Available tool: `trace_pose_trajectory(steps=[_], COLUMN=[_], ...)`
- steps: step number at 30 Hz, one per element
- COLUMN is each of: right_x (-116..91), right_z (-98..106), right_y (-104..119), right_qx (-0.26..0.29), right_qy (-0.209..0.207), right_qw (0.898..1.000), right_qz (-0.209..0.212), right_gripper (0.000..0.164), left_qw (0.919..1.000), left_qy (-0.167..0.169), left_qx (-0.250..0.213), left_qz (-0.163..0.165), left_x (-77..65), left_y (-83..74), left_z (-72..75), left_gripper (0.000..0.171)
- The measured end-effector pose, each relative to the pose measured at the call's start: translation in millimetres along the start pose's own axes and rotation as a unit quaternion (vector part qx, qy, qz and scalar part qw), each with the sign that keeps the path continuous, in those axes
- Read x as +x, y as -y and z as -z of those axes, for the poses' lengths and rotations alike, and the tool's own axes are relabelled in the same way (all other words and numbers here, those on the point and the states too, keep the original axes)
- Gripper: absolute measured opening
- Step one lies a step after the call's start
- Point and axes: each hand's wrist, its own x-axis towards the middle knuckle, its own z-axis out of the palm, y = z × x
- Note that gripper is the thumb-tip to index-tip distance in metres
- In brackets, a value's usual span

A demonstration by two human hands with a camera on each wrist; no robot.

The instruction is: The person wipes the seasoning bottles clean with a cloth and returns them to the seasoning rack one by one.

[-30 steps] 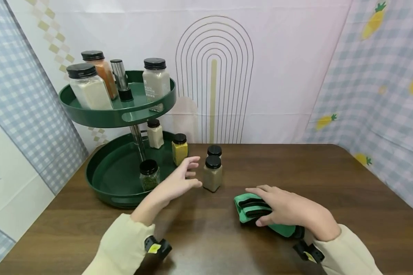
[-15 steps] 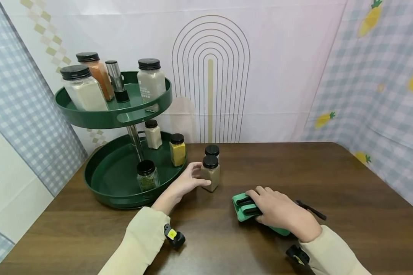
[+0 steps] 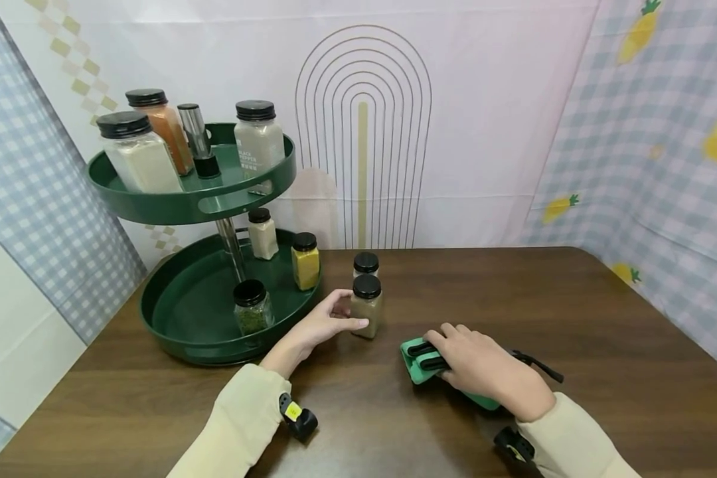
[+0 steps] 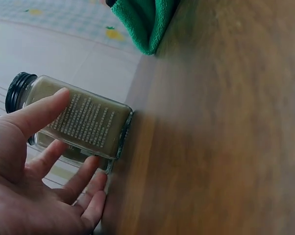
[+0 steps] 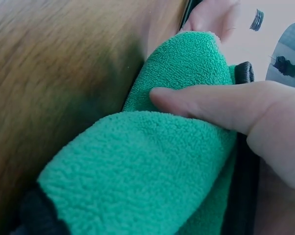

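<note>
My left hand (image 3: 322,322) holds a square glass spice jar (image 3: 370,310) that stands upright on the table, thumb on one side and fingers at the other. In the left wrist view, the jar (image 4: 91,120) shows a black lid, brownish-grey powder and small white print, with the thumb lying over it. Right behind it stands a second black-lidded jar (image 3: 366,262), mostly hidden. My right hand (image 3: 472,362) grips a folded green cloth (image 3: 414,367) with black edging on the table. In the right wrist view, the thumb presses into the fold of the fluffy cloth (image 5: 133,161).
At the left is a two-tier dark green turntable rack (image 3: 185,348). Its lower tier holds a herb jar (image 3: 253,312), a yellow spice jar (image 3: 306,265) and a pale jar (image 3: 264,236). Larger jars and a steel grinder (image 3: 197,136) fill the upper tier. A fabric backdrop (image 3: 484,119) borders the table.
My left hand has moved right, from beside the jar to around it, and the jar has shifted slightly toward me. My right hand has lowered and closed its fingers over the cloth.
</note>
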Motion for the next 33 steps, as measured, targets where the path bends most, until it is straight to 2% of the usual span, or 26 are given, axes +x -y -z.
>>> trace_pose_trajectory(steps=[4,7,12,14,16,19,22,25,28,33], right_x=[0.3,-0.6,-2.0,-2.8,-3.6,-5.6,-7.0,-9.1,-11.1,-13.0], right_z=[-0.5,-0.3,4.9,8.9,13.3,20.2,26.6,32.2,35.8,37.2], right_y=[-1.0,-1.9,-3.8,-4.6,-5.0,-4.6,-3.3,-1.5,1.1,7.3], right_qx=[0.001,0.003,0.029,0.043,0.055,0.065,0.074,0.099,0.127,0.146], right_qy=[-0.006,-0.009,-0.001,-0.01,-0.041,-0.129,-0.215,-0.263,-0.28,-0.251], right_qw=[1.0,1.0,1.0,0.999,0.997,0.988,0.972,0.958,0.949,0.947], right_qz=[0.002,0.002,0.005,0.011,0.022,0.047,0.057,0.056,0.07,0.138], right_gripper=[0.048,0.047,0.045,0.044,0.044,0.044,0.051,0.064,0.073,0.074], left_qw=[0.9999,0.9998,0.9999,0.9997,0.9996,0.9972,0.9878,0.9796,0.9759,0.9709], left_qy=[0.002,0.004,0.011,0.014,0.026,0.066,0.125,0.161,0.178,0.203], left_qx=[-0.016,-0.019,0.012,0.02,0.008,-0.033,-0.088,-0.112,-0.108,-0.085], left_qz=[0.002,-0.002,0.003,0.01,0.007,-0.009,-0.029,-0.044,-0.066,-0.095], left_x=[0.8,1.2,-0.6,-3.9,-7.7,-15.9,-26.9,-37.5,-43.4,-48.1], left_y=[-0.3,-1.4,-2.5,-1.8,0.9,7.7,15.1,18.3,16.4,11.9], left_z=[-2.8,-6.7,-10.0,-9.4,-8.2,-6.8,-5.8,-7.5,-12.8,-25.0], left_gripper=[0.058,0.062,0.07,0.074,0.077,0.077,0.068,0.062,0.059,0.051])
